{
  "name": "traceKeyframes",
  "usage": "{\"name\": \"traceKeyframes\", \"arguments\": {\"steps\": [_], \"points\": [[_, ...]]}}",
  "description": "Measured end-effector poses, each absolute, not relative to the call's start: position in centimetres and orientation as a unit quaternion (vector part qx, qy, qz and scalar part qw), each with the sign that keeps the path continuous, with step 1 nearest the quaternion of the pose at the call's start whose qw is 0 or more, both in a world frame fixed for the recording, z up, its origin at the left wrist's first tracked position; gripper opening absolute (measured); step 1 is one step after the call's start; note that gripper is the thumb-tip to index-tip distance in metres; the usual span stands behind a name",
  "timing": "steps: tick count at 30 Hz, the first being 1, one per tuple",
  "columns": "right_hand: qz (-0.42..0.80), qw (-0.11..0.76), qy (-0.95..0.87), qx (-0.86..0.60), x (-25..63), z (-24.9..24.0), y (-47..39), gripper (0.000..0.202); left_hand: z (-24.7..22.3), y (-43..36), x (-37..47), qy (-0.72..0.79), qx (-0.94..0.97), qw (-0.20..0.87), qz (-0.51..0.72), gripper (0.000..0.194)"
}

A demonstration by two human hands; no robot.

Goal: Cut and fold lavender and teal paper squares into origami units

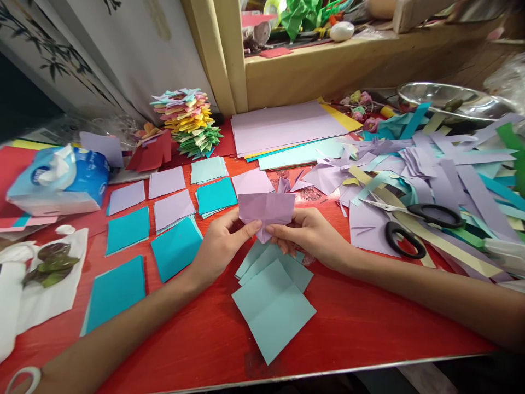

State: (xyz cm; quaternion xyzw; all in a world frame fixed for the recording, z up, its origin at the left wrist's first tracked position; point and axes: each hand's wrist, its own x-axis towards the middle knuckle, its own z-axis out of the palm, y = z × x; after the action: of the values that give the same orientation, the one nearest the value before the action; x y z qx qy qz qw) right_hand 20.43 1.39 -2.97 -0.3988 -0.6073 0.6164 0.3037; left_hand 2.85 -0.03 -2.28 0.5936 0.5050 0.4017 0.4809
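lilac folded paper (266,206) — likely light, easily creased | left hand (223,239), right hand (320,233) pinching its lower edge — seemingly apt hold | mint squares (274,314) below fingers

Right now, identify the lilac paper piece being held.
The folded lilac paper sheet, pinched by left hand and right hand; lilac paper squares lie flat, untouched.

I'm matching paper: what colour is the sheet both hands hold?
The held sheet is light purple, clearest in the head view.
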Motion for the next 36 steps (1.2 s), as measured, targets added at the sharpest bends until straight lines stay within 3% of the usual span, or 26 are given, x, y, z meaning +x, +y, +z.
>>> {"name": "traceKeyframes", "arguments": {"steps": [14, 36], "points": [[0.708, 0.306, -0.532, -0.349, 19.90, -2.95, 1.61, 0.027, -2.65, -0.02, 2.73, 0.558, 0.582, 0.438, 0.397, 0.028], [0.714, 0.267, -0.561, -0.324, 19.71, -2.99, 2.03, 0.026, -2.31, -0.24, 2.89, 0.550, 0.615, 0.417, 0.382, 0.027]]}}
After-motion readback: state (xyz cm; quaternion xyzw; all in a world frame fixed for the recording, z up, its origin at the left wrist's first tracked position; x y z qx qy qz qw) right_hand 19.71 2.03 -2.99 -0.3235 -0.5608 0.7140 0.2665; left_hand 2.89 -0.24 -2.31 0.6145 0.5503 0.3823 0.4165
